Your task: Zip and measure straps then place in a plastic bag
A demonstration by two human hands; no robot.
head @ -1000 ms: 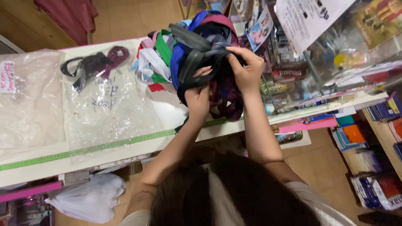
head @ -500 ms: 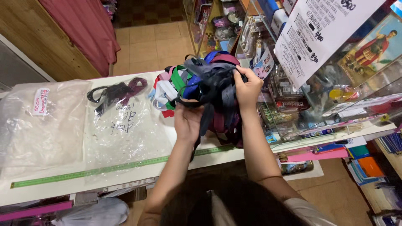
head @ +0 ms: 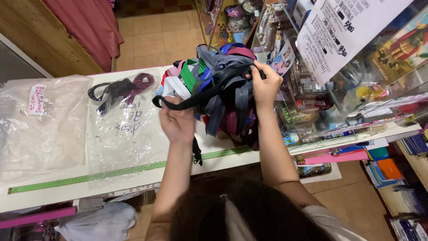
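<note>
Tangling together, the heaped multicoloured fabric zipper strips (head: 223, 89) hid their own ends and much of the white surface (head: 133, 178) beneath. The left hand (head: 178, 122) had its fingers closed on a dark strip (head: 187, 101) drawn out from the heap; the right hand (head: 265, 85) pinched the heap's top. Clear plastic bags (head: 120, 134) lay beside them, a green measuring tape (head: 111, 173) along the near edge.

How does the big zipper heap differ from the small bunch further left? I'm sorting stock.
The zipper heap is large, many-coloured and gripped by the left hand and right hand. The small bunch is a few black and maroon strips, lying untouched on a clear plastic bag. Both rest on the white table.
</note>
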